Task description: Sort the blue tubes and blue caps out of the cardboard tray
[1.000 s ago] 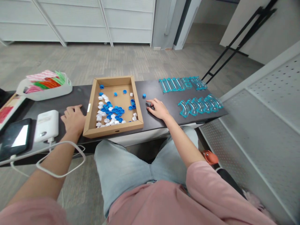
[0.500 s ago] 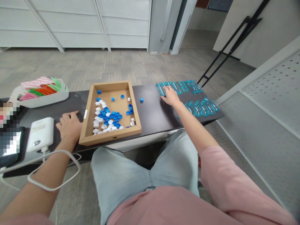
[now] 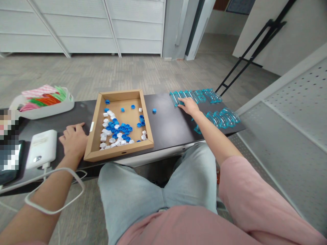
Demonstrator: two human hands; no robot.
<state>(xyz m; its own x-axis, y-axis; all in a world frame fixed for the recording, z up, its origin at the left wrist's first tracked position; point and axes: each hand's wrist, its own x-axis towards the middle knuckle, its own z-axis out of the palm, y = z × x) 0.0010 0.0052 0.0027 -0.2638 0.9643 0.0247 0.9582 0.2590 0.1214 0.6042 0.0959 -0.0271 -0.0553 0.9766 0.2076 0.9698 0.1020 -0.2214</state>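
Observation:
My left hand [image 3: 74,139] rests on the dark table [image 3: 168,126] with fingers loosely curled, right beside the left wall of a cardboard tray [image 3: 92,143]. The tray holds several blue and white hexagonal pieces [image 3: 116,129]. One blue piece [image 3: 154,110] lies alone on the table just right of the tray. My right hand [image 3: 190,106] reaches out to a row of straight translucent teal track pieces [image 3: 178,96], fingers spread and touching them. A second row of curved teal pieces [image 3: 223,117] lies to the right of my forearm.
A white basket of red, pink and green strips [image 3: 43,100] stands at the far left. A white power bank [image 3: 42,148] with a white cable [image 3: 53,190] lies near the left hand. A black stand [image 3: 245,54] and a perforated metal panel [image 3: 288,129] are to the right.
My right hand moved from the table next to the tray to the straight teal pieces and has drawn slightly toward me there. The left hand stayed put.

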